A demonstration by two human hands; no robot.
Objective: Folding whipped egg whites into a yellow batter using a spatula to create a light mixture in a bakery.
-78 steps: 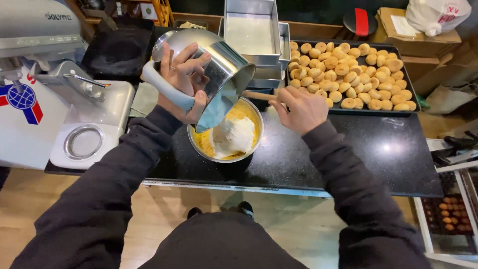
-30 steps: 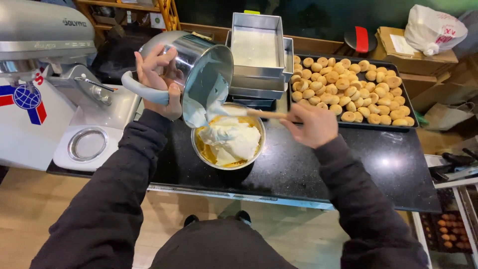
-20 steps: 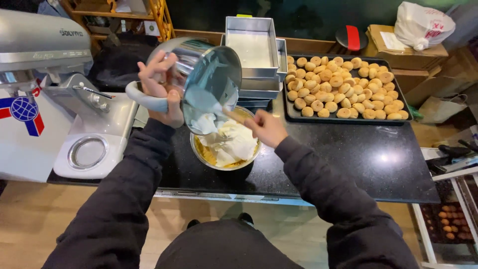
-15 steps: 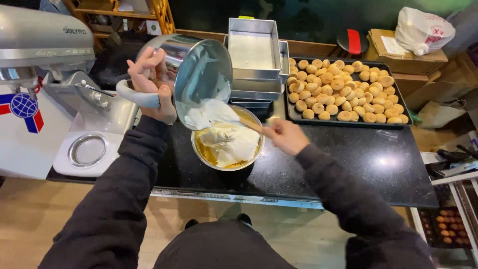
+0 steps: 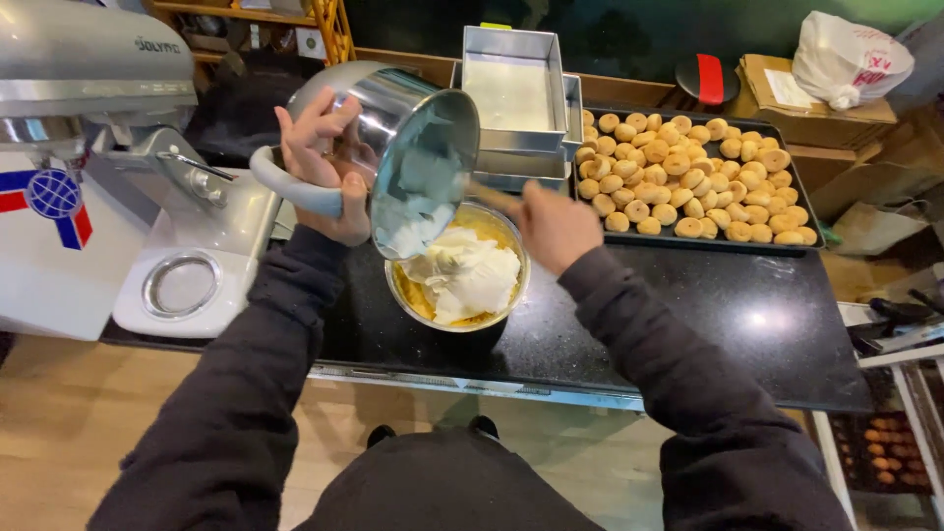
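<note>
Left hand: my left hand is wrapped around the grey handle of the steel mixer bowl, fingers pressing on its outer wall.
Mixer bowl: I hold it tipped on its side, mouth facing down over the smaller bowl, white cream clinging inside.
Right hand: my right hand is clenched on a wooden-handled spatula, its tip reaching into the tipped bowl.
Small bowl: the steel bowl sits on the black countertop, holding yellow batter with a white mound on top.
Nearby: stand mixer to the left; tray of round buns and stacked square cake tins behind.
</note>
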